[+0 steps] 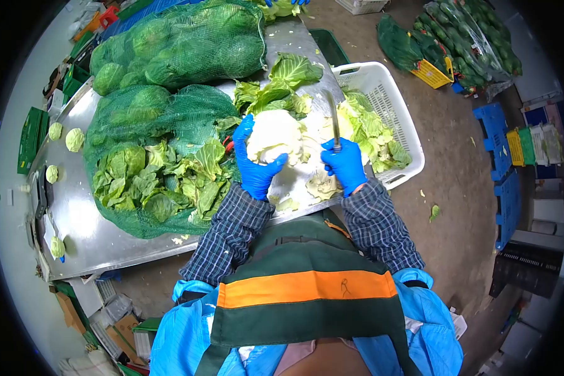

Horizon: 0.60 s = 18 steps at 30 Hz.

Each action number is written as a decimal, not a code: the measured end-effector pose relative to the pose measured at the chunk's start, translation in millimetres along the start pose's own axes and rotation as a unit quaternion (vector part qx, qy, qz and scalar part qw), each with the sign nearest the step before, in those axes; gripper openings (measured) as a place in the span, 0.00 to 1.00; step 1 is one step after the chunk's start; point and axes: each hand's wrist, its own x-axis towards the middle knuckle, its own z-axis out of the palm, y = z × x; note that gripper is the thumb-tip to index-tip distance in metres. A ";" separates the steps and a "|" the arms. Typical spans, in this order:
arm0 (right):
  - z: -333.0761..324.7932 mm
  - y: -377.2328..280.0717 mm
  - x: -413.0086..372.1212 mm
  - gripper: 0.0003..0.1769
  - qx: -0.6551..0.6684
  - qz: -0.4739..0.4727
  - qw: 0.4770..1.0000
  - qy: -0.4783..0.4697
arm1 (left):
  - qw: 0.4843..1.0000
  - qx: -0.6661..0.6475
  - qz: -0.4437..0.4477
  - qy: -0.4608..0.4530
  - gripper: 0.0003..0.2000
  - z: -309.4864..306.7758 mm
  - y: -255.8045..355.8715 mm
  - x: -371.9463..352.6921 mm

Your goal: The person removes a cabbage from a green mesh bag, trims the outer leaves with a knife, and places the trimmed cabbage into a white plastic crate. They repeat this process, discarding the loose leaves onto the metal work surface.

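On the steel counter point(88, 225), near its front edge, a pale trimmed cabbage point(272, 135) sits between two gloved hands. The left hand point(255, 164) is spread wide and curls around the cabbage's left side, gripping it. The right hand point(346, 164) is fisted around the handle of a knife point(334, 116), its blade pointing away just beside the cabbage. A white basket point(391, 94) of loose leaves stands to the right.

Two bulging green net sacks point(163, 156) of cabbage fill the left and far half of the steel table point(94, 232), blocking reach there. A white crate point(400, 94) heaped with leaves walls off the right edge. Loose leaves point(276, 84) litter the steel beyond the pale cabbage head point(272, 135). Bare steel lies open along the near-left edge.
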 end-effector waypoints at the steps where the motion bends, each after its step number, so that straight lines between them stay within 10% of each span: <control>1: -12.9 8.6 5.0 0.11 -0.014 -0.012 1.000 0.019 | 1.000 0.000 0.000 0.001 0.43 -1.5 -1.9 1.7; 8: -21.6 -13.7 -0.7 0.32 -0.098 -0.050 0.994 -0.015 | 0.925 -0.322 -0.190 0.074 0.35 -4.6 11.4 11.7; 18: 3.3 -42.2 25.6 0.16 0.079 -0.023 0.996 -0.047 | 0.764 -0.537 -0.350 -0.069 0.36 -14.2 7.3 3.7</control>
